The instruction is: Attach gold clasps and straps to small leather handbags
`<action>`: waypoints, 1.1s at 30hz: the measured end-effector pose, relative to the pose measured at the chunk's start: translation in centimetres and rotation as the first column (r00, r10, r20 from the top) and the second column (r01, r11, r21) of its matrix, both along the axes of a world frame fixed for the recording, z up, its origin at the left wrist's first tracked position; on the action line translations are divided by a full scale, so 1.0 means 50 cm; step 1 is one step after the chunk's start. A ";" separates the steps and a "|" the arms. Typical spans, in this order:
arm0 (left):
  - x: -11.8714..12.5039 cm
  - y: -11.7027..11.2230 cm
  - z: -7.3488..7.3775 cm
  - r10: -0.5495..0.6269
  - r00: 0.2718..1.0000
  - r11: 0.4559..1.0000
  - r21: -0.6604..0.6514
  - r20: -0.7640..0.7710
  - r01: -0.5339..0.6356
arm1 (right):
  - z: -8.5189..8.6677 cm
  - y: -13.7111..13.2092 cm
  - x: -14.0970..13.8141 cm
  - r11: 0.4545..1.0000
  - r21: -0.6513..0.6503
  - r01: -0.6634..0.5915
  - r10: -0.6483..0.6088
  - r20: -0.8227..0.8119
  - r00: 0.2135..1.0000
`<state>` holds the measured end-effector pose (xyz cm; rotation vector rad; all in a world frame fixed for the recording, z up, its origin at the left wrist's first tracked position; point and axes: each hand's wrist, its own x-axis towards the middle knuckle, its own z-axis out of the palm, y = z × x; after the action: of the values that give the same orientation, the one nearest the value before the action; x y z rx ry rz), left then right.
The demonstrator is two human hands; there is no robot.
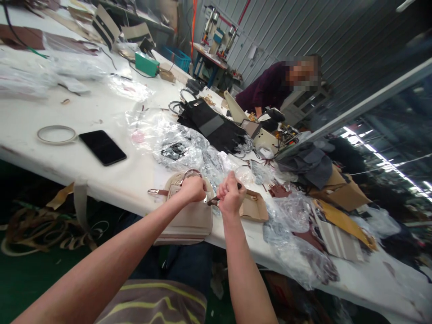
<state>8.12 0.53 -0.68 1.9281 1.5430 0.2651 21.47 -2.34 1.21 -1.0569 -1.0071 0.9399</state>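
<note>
A beige bag with brown trim rests at the table's near edge, close to my body. My left hand is closed on its upper part, beside a small metal fitting. A brown strap with a buckle sticks out to the bag's left. My right hand is wrapped round a dark hand tool, whose kind I cannot make out. The tool's tip points left at the bag, near the fitting; whether they touch is unclear. My fingers hide most of the tool.
A small open cardboard box stands right of my right hand. Plastic bags, black bags, a phone and a tape roll lie on the white table. A person leans over the far side.
</note>
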 end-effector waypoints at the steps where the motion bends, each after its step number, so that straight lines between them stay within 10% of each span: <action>1: 0.000 -0.001 0.000 -0.001 1.000 1.000 0.006 -0.001 0.001 | -0.001 -0.002 -0.001 1.000 -0.015 -0.020 0.020 0.010 1.000; 8: 0.003 0.000 -0.007 -0.009 1.000 1.000 0.019 -0.005 0.009 | -0.033 0.063 -0.021 0.986 -0.167 -0.026 0.035 0.055 0.998; 15: -0.002 -0.002 -0.010 -0.023 1.000 0.999 0.027 0.016 0.023 | -0.042 0.156 -0.010 0.861 -0.508 -0.005 0.004 -0.004 1.000; 23: -0.009 0.008 -0.016 -0.029 0.997 1.000 -0.004 0.066 0.030 | -0.027 0.021 -0.015 0.994 0.048 0.096 -0.103 0.173 0.979; 33: -0.011 -0.002 -0.024 -0.038 0.996 0.998 0.042 0.080 0.035 | -0.029 0.001 -0.031 0.994 0.104 -0.030 -0.029 0.527 0.849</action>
<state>7.55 0.45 -1.88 1.9510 1.4592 0.3565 19.91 -2.31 -0.26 -1.2548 -1.4957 0.5871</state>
